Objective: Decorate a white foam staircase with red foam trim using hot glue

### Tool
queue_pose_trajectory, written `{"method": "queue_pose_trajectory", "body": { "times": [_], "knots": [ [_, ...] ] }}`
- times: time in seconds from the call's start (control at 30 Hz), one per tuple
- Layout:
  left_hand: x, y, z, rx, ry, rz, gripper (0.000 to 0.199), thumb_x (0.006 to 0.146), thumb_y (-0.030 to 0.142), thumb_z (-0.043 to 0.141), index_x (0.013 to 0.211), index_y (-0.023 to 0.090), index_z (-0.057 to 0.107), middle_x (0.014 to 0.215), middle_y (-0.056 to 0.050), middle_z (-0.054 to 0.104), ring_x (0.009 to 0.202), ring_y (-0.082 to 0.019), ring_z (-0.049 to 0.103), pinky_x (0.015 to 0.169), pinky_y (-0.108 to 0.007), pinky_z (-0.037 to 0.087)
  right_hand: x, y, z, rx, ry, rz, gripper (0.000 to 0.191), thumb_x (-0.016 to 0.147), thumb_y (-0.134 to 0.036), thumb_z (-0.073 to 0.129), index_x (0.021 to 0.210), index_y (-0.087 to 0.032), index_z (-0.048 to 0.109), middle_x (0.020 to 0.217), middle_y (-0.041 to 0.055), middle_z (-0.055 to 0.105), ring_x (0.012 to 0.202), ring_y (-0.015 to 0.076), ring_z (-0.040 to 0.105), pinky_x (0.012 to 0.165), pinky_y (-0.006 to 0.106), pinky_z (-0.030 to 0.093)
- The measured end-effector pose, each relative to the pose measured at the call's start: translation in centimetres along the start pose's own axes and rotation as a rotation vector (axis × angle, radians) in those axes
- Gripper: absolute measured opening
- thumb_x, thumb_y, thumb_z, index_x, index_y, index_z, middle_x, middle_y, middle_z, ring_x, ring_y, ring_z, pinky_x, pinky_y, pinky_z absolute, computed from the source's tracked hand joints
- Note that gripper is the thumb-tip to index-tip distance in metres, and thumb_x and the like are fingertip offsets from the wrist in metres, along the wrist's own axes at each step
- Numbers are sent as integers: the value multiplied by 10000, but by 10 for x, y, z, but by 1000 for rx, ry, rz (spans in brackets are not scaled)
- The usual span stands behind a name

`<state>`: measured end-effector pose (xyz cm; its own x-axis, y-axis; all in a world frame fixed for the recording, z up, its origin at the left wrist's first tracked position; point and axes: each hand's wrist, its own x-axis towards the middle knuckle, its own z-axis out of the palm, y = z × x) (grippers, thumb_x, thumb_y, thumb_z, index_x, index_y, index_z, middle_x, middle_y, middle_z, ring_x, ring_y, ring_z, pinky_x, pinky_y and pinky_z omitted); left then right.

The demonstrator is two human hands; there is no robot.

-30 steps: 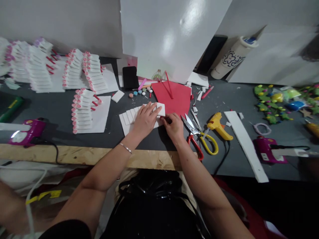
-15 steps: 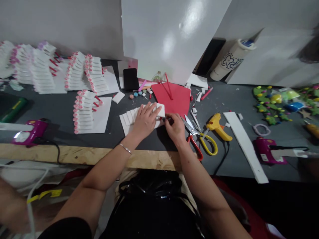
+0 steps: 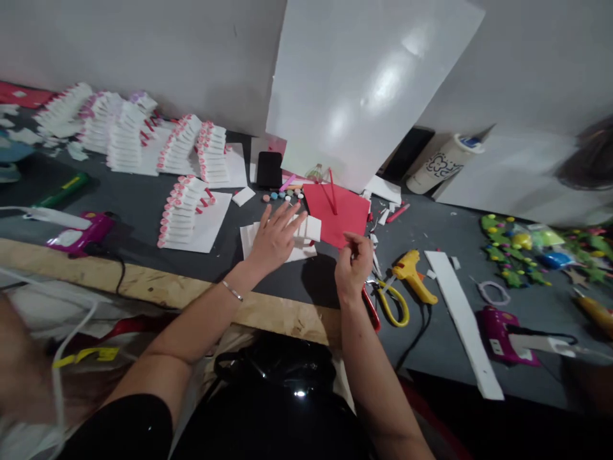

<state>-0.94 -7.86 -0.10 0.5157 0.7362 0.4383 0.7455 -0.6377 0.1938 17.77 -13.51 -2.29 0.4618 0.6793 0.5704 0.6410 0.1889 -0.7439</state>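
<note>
My left hand lies with spread fingers over a row of overlapping folded white pieces on a white sheet. The hand covers much of that row, and a small red bit shows at its right end. My right hand is apart from the row, beside the lower right of a red sheet. Its fingers are loosely curled, with a gap between thumb and forefinger, and I see nothing in them. Scissors with red and yellow handles lie right by this hand, their blades partly hidden.
A yellow glue gun and a long white strip lie to the right. Similar white pieces with pink ends stand in rows at left. A tumbler leans at the back. Magenta power adapters flank the work area.
My right hand has left the end of the white row and moved right, towards the scissors. My left hand stays on the row, its fingers more spread. The camera view has shifted and tilted.
</note>
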Motion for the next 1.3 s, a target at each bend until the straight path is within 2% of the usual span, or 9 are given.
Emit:
{"method": "queue_pose_trajectory", "body": {
  "times": [0.1, 0.2, 0.33, 0.47, 0.7, 0.9, 1.03, 1.17, 1.3],
  "knots": [
    [-16, -11, -17, 51, 105, -169, 475, 950, 137, 398, 1409, 203, 497, 1515, -98, 489, 1464, -251, 359, 1230, -523, 213, -3, -3, -3, 73, 34, 7, 185, 900, -268, 496, 989, -188, 638, 884, 57, 628, 814, 179, 602, 747, 320, 496],
    [-49, -18, -26, 67, 113, -304, 460, 977, 239, 407, 1431, 186, 461, 1521, -134, 468, 1446, -289, 380, 1183, -534, 313, -6, -6, -6, 150, 0, 31, 209, 911, -374, 566, 920, -184, 651, 808, 33, 642, 732, 163, 599, 708, 306, 486],
    [-101, -9, -24, 81, 57, -354, 442, 983, 293, 435, 1394, 139, 492, 1444, -186, 518, 1377, -317, 450, 1107, -502, 428, -5, -18, -18, 169, -77, 66, 389, 975, -457, 455, 762, -196, 650, 679, 10, 625, 653, 153, 582, 672, 298, 467],
    [-130, 8, -19, 109, -31, -357, 312, 966, 278, 479, 1223, 177, 624, 1258, -160, 614, 1200, -301, 568, 1023, -486, 499, 2, -29, -54, 151, -102, 63, 289, 947, -428, 531, 964, -188, 690, 861, 43, 674, 751, 163, 615, 698, 299, 480],
    [-128, 20, -14, 117, -66, -287, 347, 973, 327, 498, 1256, 176, 631, 1212, -160, 633, 1132, -294, 594, 959, -458, 539, -27, -9, -119, -63, -254, 27, 237, 938, -386, 548, 968, -202, 694, 867, 52, 681, 740, 177, 616, 685, 317, 496],
    [-126, 18, -15, 129, -54, -205, 376, 987, 342, 449, 1263, 154, 623, 1336, -188, 608, 1311, -335, 520, 1052, -542, 471, -83, 3, -110, -86, -285, -102, 156, 946, -301, 540, 956, -239, 683, 902, 74, 693, 858, 232, 651, 780, 403, 538],
    [-128, 13, -11, 74, -45, -194, 397, 992, 351, 427, 1279, 141, 603, 1310, -190, 633, 1266, -318, 568, 1049, -526, 482, -99, 4, -99, -120, -325, -164, 132, 937, -261, 562, 971, -234, 687, 937, 74, 699, 912, 239, 643, 837, 434, 531],
    [-129, 9, -9, 94, -8, -210, 389, 993, 361, 422, 1256, 145, 609, 1248, -187, 657, 1158, -316, 623, 981, -499, 528, -96, 4, -102, -111, -330, -153, 135, 938, -266, 559, 960, -240, 690, 933, 67, 706, 904, 229, 651, 831, 412, 533],
    [-129, 7, -7, 74, 18, -178, 394, 993, 368, 422, 1264, 137, 589, 1259, -192, 646, 1225, -328, 582, 1028, -530, 493, -47, -6, -108, -119, -298, -182, 177, 947, -304, 529, 928, -232, 690, 851, 55, 703, 803, 200, 649, 759, 344, 518]
  ]
}}
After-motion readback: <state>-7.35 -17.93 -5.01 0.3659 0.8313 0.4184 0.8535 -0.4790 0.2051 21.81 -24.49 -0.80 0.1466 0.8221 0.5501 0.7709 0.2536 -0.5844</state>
